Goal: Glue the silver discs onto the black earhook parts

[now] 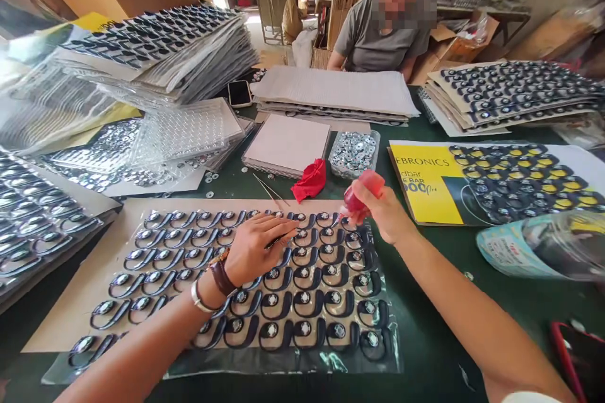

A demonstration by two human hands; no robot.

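A clear plastic tray [155, 334] of several black hook-shaped parts with shiny round centres lies on cardboard in front of me. My left hand [258, 249] rests on its upper middle, fingers closed on a thin metal tool, likely tweezers. My right hand [385, 211] grips a small red squeeze bottle [363, 192], tilted with its nozzle down at a part near the tray's top right corner.
A red cloth [311, 180], a thin metal pick [269, 191] and a tub of metal washers [353, 152] lie behind the tray. Stacks of filled trays [155, 44] stand left and right. A person in a grey shirt [378, 41] sits opposite. A phone [239, 93] lies nearby.
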